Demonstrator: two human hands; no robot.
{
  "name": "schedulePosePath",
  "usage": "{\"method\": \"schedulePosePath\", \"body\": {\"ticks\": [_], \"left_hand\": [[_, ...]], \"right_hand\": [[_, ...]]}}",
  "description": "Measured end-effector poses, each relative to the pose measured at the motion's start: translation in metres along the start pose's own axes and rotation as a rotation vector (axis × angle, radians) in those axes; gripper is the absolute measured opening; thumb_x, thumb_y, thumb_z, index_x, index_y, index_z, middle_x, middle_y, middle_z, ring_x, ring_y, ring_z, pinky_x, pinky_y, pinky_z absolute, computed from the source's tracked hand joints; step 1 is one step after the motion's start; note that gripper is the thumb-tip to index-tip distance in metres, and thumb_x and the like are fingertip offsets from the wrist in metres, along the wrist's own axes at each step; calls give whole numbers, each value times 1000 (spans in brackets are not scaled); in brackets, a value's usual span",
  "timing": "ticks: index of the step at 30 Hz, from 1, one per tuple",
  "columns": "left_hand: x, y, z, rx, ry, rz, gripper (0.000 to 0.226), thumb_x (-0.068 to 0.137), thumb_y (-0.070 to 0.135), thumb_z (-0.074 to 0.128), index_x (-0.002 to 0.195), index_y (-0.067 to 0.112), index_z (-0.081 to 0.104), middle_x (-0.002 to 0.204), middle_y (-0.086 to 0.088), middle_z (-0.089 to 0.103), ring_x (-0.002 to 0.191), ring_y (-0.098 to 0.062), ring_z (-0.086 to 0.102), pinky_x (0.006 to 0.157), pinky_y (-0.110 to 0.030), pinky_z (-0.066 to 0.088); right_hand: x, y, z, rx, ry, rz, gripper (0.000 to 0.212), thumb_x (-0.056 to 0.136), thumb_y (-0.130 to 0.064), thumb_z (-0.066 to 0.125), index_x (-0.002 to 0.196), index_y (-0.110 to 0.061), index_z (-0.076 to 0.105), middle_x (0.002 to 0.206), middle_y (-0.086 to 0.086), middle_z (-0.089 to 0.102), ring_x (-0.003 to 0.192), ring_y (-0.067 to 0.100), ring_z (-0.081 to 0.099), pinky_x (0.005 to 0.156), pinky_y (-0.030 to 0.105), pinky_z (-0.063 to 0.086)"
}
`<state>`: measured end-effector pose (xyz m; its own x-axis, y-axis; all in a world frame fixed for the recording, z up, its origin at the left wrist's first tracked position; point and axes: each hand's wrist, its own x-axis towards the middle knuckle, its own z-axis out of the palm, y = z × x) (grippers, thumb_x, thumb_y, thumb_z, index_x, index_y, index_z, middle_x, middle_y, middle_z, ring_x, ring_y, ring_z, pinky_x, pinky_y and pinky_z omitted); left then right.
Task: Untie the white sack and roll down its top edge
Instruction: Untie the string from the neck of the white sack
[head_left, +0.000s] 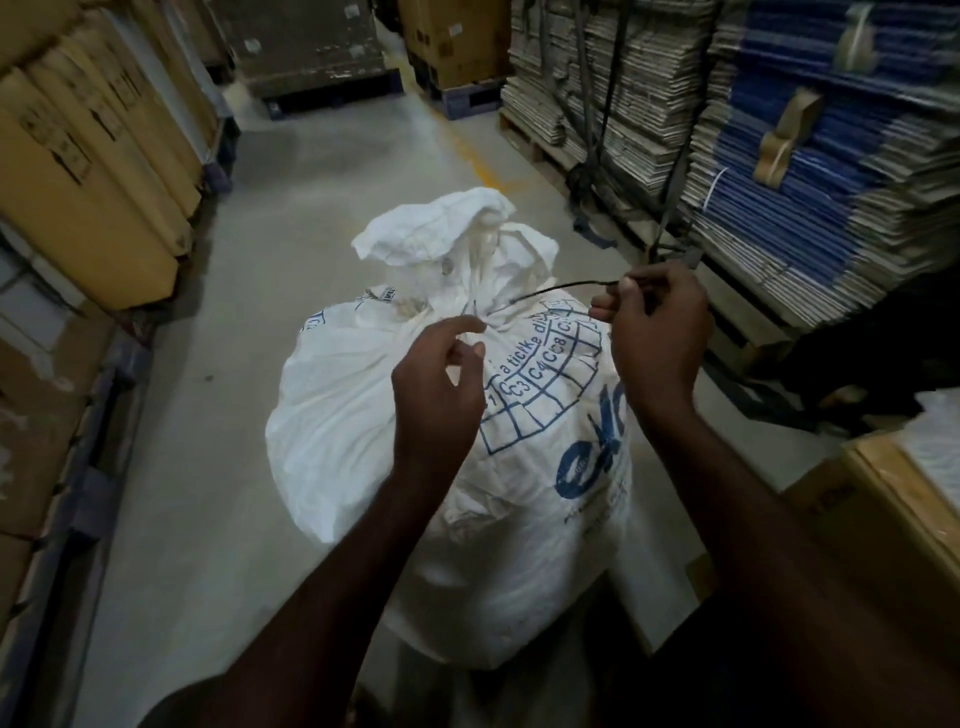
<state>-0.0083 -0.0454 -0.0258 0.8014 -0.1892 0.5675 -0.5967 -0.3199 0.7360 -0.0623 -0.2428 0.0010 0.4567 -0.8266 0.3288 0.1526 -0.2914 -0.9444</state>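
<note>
1. Head view: white sack (415, 441) stands full on the concrete floor (218, 467) in the aisle. Neck is bunched and cinched at the top, loose flap of fabric above the cinch.
2. Right hand (657, 338) is closed in a pinch on the free end of a thin dark tie (563, 289). Tie runs taut from the neck cinch out to the sack's right, roughly level.
3. Left hand (436, 389) is open, fingers loosely curled, holding nothing. It hovers just beside the cinch on the near side; contact with the fabric can't be confirmed.
4. Key relation: the cinch lies left of the right-hand pinch, along the tie's long axis. Left hand is the nearer one to the knot.
5. Judgement: the neck looks still tied and the roll-down not started. Likely next: left hand steadies the neck while the right draws the tie out.
</note>
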Motion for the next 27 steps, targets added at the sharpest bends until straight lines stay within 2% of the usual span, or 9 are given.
{"method": "schedulePosePath", "body": {"ticks": [3, 5, 7, 10, 13, 16, 19, 23, 27], "left_hand": [[-11, 14, 10, -168, -67, -237, 17, 102, 11, 68, 115, 18, 76, 100, 5, 78, 86, -9, 76, 83, -30, 62], [-15, 24, 15, -401, -117, -436, 18, 108, 19, 66, 123, 16, 73, 109, -6, 79, 95, -21, 80, 88, -38, 66], [-14, 34, 15, -657, -122, -628, 23, 111, 26, 63, 129, 14, 68, 120, -16, 76, 102, -29, 80, 92, -38, 66], [-12, 41, 7, -876, -100, -815, 37, 111, 32, 61, 136, 6, 61, 131, -25, 70, 110, -33, 78, 92, -35, 65], [-16, 39, -4, -900, -120, -790, 39, 112, 29, 59, 141, 3, 60, 136, -24, 66, 117, -28, 75, 98, -35, 64], [-20, 38, -11, -922, -107, -770, 32, 115, 20, 54, 138, 0, 63, 143, -23, 63, 132, -34, 67, 99, -33, 63], [-21, 41, -18, -884, -126, -741, 23, 111, 3, 54, 128, -4, 68, 127, -27, 71, 129, -38, 69, 96, -26, 62], [-22, 51, -30, -797, -133, -624, 27, 102, -18, 52, 118, -9, 72, 121, -30, 72, 126, -41, 70, 103, -31, 61], [-26, 71, -31, -754, -129, -542, 29, 99, -20, 52, 109, -4, 74, 113, -26, 75, 117, -37, 75, 105, -36, 60]], "right_hand": [[-19, -16, -15, 29, -80, -79, 6, 100, -5, 59, 98, -8, 63, 86, 4, 76, 82, 11, 79, 80, 40, 66], [-38, -25, -25, 50, -165, -116, 5, 100, -6, 62, 99, -9, 66, 94, -1, 79, 93, 11, 79, 87, 41, 65], [-56, -31, -34, 82, -246, -155, 4, 98, -8, 67, 96, -12, 67, 104, -3, 80, 102, 12, 78, 92, 42, 63], [-79, -38, -47, 164, -364, -161, 21, 94, -1, 70, 86, -19, 65, 113, 2, 79, 110, 19, 76, 96, 44, 62], [-91, -38, -58, 197, -479, -137, 22, 89, 10, 68, 82, -11, 64, 114, 6, 79, 111, 24, 77, 97, 45, 61], [-96, -36, -70, 176, -591, -118, 16, 85, 17, 68, 85, 1, 66, 116, 5, 79, 114, 23, 76, 100, 38, 60], [-97, -37, -84, 130, -624, -141, 16, 84, 20, 69, 86, 5, 65, 116, 5, 79, 113, 22, 76, 99, 34, 60], [-94, -44, -103, 95, -591, -144, 14, 89, 5, 77, 86, 4, 64, 114, 8, 78, 111, 25, 76, 99, 45, 60], [-84, -60, -123, -36, -480, -155, 9, 92, -10, 79, 91, -7, 71, 106, -1, 80, 104, 16, 77, 97, 49, 62]]}}
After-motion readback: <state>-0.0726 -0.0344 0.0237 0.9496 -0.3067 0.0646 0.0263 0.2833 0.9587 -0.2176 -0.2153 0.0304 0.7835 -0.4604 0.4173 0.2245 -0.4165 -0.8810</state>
